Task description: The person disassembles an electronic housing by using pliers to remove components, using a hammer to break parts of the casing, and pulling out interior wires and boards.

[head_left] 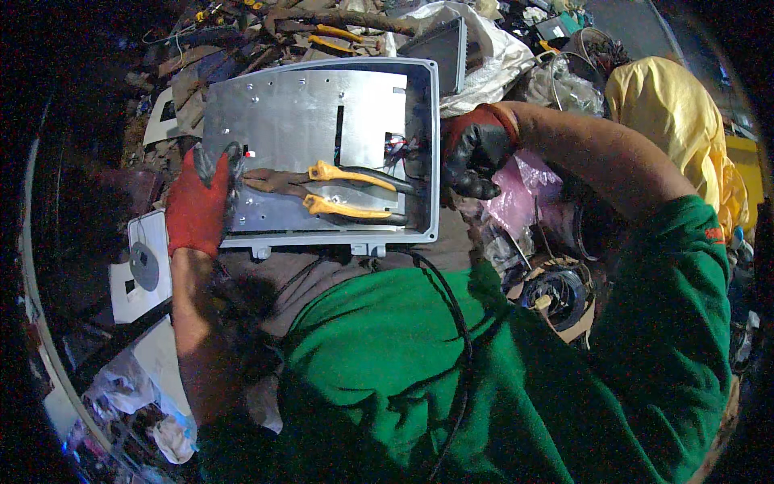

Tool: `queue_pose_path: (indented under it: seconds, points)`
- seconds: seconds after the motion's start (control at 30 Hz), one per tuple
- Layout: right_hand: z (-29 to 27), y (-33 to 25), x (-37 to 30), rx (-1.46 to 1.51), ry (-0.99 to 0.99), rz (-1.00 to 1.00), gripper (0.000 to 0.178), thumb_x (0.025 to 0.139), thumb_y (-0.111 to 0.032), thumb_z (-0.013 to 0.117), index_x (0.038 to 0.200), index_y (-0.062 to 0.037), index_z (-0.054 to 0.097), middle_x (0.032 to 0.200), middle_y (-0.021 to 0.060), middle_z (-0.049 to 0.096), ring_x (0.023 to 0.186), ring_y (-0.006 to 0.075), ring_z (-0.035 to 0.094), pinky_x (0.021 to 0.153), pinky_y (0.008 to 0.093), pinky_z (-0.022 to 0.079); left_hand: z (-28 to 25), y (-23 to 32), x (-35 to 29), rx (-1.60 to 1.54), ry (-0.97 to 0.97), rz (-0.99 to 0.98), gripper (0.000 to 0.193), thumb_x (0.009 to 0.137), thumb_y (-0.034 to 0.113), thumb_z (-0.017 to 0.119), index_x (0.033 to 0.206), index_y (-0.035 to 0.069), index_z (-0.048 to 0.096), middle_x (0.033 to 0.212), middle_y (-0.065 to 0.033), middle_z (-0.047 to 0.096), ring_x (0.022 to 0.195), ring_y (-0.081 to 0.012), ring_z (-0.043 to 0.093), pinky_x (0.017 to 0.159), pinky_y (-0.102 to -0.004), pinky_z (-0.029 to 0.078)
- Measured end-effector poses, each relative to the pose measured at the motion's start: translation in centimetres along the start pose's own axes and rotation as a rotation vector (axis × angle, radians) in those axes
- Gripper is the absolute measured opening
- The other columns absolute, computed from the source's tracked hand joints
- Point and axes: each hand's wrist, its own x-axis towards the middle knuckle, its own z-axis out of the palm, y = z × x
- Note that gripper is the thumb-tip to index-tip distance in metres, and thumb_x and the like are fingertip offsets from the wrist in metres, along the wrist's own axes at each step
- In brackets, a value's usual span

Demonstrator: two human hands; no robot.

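A shallow grey enclosure box [433, 161] rests across my lap, with a flat silver metal plate [282, 105] filling most of it. On the plate lies a pair of pliers [278, 181], its jaws toward the left and its yellow-and-black handles toward the right. Small wires [395, 145] show in a cutout near the plate's right side. My left hand [200, 198], in a red and black glove, grips the box's left edge. My right hand [477, 153], gloved alike, is closed beside the right wall; whatever its curled fingers hold is hidden.
Beyond the box, another yellow-handled tool [334, 36] lies among scrap, near a white sack [504, 60]. Pink plastic film [520, 194] and a cable coil [556, 297] are at right. A yellow sack [669, 113] stands farther right. A white panel [143, 266] lies at left.
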Motion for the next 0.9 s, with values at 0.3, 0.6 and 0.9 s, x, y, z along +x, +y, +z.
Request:
queue_pose_path:
  seconds: [0.3,0.6,0.9]
  points:
    - [-0.2,1.0,3.7,-1.218,0.502,0.845,0.022,0.077,-0.021,0.061,0.096,-0.0090,0.065,0.092,0.0149,0.067,0.084,0.0317,0.066,0.070,0.0435,0.054,-2.0,0.1,-1.4,-0.016,-0.098,-0.172,0.079,0.089,0.062,0.042,0.134,-0.003,0.039,0.120,-0.0294,0.056,0.110,-0.0427,0.056,0.096,-0.0474,0.043]
    - [4.9,0.1,0.8,-0.463,1.008,0.382,0.040,0.088,-0.021,0.058,0.123,-0.0036,0.051,0.096,0.0083,0.063,0.074,0.0222,0.062,0.066,0.0337,0.052,-0.7,0.5,-0.5,-0.039,-0.038,-0.107,0.076,0.088,0.060,0.047,0.134,0.000,0.043,0.122,-0.0273,0.056,0.115,-0.0409,0.053,0.098,-0.0457,0.041]
    - [3.2,-1.1,-1.9,0.091,0.573,0.393,0.046,0.097,-0.037,0.043,0.129,-0.0037,0.049,0.090,0.0086,0.062,0.074,0.0130,0.060,0.062,0.0279,0.049,-1.9,1.6,-0.6,-0.151,-0.085,-0.147,0.067,0.090,0.052,0.049,0.133,0.001,0.043,0.120,-0.0256,0.058,0.113,-0.0409,0.055,0.096,-0.0457,0.042]
